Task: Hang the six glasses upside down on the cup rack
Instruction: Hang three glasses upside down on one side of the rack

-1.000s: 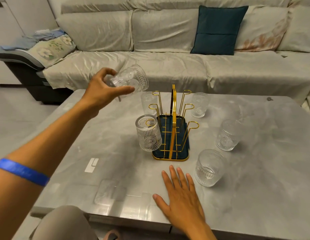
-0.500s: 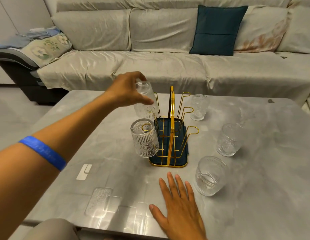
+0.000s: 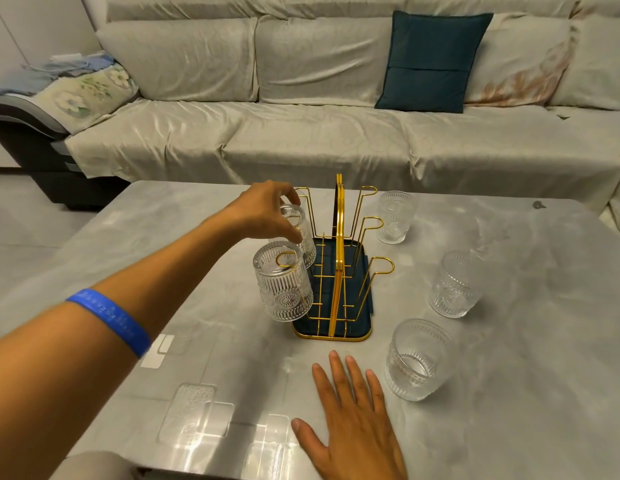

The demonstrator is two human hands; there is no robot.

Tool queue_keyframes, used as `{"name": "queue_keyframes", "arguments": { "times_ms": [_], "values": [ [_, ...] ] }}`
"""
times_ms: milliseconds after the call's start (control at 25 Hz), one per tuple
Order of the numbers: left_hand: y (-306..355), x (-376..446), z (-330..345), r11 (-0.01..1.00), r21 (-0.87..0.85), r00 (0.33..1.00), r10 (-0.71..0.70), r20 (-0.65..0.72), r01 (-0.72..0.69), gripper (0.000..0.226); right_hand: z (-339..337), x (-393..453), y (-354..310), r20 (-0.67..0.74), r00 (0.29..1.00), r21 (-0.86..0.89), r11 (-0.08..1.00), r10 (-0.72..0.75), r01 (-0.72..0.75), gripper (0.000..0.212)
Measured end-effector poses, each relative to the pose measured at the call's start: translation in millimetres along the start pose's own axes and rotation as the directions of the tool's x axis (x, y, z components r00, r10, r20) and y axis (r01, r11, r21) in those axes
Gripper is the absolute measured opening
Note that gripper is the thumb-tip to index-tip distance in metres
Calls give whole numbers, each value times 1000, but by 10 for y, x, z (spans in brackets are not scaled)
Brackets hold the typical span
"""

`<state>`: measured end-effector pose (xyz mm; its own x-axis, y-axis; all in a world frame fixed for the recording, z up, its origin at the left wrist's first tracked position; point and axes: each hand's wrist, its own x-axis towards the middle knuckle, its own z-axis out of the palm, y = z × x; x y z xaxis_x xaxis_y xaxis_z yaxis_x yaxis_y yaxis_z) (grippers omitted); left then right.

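Glass [image 3: 296, 230] inverted, left hand [image 3: 263, 211] grip atop

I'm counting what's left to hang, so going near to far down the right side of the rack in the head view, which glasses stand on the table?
Nearest glass → middle glass → far glass, all upright on the table.

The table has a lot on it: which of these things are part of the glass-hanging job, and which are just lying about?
Part of the job:
- cup rack
- hung glass on the rack's near left hook
- second glass, held by the left hand at the rack
- three upright glasses

Just lying about:
- teal cushion
- floral pillow
- sofa
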<state>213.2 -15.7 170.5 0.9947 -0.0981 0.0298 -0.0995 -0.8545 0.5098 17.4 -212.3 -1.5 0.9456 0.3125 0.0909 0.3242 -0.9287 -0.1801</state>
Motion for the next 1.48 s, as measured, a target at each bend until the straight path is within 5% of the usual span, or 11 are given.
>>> {"name": "queue_keyframes", "arguments": {
  "times_ms": [280,400,520,640,800,920,1040,1120,1320,1480],
  "values": [
    [-24,-11,29,997,-64,996,-33,78,38,70,68,4,36,-39,999,-23,1000,-4,3,78],
    [-255,-92,-83,911,-406,994,-98,-50,70,67,85,6,61,-53,998,-13,1000,-18,17,79],
    [-664,-102,-87,700,-702,893,-391,-222,132,50,145,28,63,-107,993,-11,999,-53,52,79],
    [-943,11,216,702,-647,855,-498,-146,297,57,305,78,108,-198,973,-25,993,-114,112,81],
    [-967,404,606,762,-580,916,-396,-67,287,68,614,69,177,-299,938,-162,978,-176,131,75],
    [-1001,753,849,823,-521,945,-315,-84,228,22,848,109,257,-287,928,-318,938,-236,140,53],
    [-1058,963,978,856,-475,941,-307,-144,206,9,941,210,305,-268,937,-402,910,-223,101,70],
    [-1114,983,979,817,-527,931,-344,-121,233,24,939,259,290,-262,945,-384,919,-197,85,86],
    [-1026,688,514,789,-585,883,-397,-250,189,63,857,197,281,-231,956,-246,961,-182,123,82],
    [-822,405,-235,789,-602,917,-325,-234,126,84,733,150,285,-184,970,-217,969,-159,118,55]
  ]
}}
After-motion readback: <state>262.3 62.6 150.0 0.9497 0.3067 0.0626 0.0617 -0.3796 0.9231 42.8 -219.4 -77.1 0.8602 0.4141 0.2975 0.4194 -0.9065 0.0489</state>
